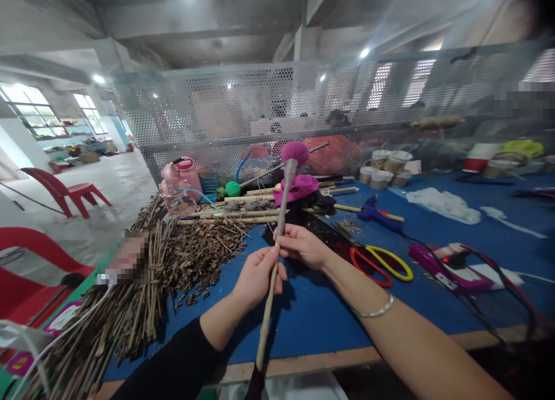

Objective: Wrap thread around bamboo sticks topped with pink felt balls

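Note:
Both my hands hold one bamboo stick (pixel 265 325), which slants up and away from me over the blue table. A round magenta fabric ball (pixel 295 153) tops it, and greyish wrapping (pixel 285 200) covers its upper part. My left hand (pixel 259 274) is closed around the stick below the wrapping. Just above, my right hand (pixel 300 245) pinches it at the wrapping's lower end. Right of my hands lie scissors (pixel 384 264) with red and yellow handles. Behind the stick is a crumpled piece of magenta cloth (pixel 299 189), beside a stick with a green ball (pixel 233 188).
Bundled dry twigs (pixel 147 284) cover the table's left side. A blue glue gun (pixel 375 210) lies at the right, near a purple device with cables (pixel 451 270). Paper cups (pixel 385 166) stand at the back before a perforated metal screen (pixel 208 111). Red chairs (pixel 82 192) stand left.

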Available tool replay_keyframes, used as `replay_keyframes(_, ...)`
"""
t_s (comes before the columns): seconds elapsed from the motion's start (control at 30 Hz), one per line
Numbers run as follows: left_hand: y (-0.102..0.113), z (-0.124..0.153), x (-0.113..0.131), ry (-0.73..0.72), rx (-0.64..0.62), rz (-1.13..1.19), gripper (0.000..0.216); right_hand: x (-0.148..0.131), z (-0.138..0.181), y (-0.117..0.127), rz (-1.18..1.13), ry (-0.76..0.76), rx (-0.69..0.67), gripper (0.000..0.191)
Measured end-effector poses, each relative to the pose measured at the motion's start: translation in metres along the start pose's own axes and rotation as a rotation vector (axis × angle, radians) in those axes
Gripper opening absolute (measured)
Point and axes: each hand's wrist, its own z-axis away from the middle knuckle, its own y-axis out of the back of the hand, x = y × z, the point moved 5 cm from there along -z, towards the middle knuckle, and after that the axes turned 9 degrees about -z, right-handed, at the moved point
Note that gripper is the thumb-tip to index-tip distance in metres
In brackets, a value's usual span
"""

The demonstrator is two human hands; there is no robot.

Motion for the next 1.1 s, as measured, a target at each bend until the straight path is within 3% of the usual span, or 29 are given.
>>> replay_keyframes(0.2, 0.014, 0.002, 0.006, -0.072, 0.283, -0.212, 0.031, 0.003, -0.005, 0.002, 0.049, 0.042, 0.066, 0.025)
replay_keyframes(0.3, 0.012, 0.002, 0.007, -0.04, 0.232, -0.148, 0.031, 0.002, -0.003, 0.002, 0.006, 0.019, 0.021, 0.027)
replay_keyframes(0.53, -0.001, 0.0, 0.001, 0.015, -0.034, 0.138, 0.038, 0.003, 0.0, 0.001, -0.059, -0.001, -0.042, 0.026)
replay_keyframes(0.77, 0.01, 0.0, -0.002, -0.012, 0.223, -0.063, 0.032, 0.006, -0.004, 0.003, 0.028, 0.02, 0.047, 0.025)
replay_keyframes(0.97, 0.003, 0.0, 0.003, -0.053, 0.092, 0.094, 0.033, 0.002, -0.001, 0.001, -0.005, 0.006, -0.066, 0.024)
replay_keyframes(1.1, 0.003, 0.0, 0.002, 0.001, 0.042, 0.147, 0.036, 0.004, -0.002, 0.003, 0.038, 0.024, -0.019, 0.023)
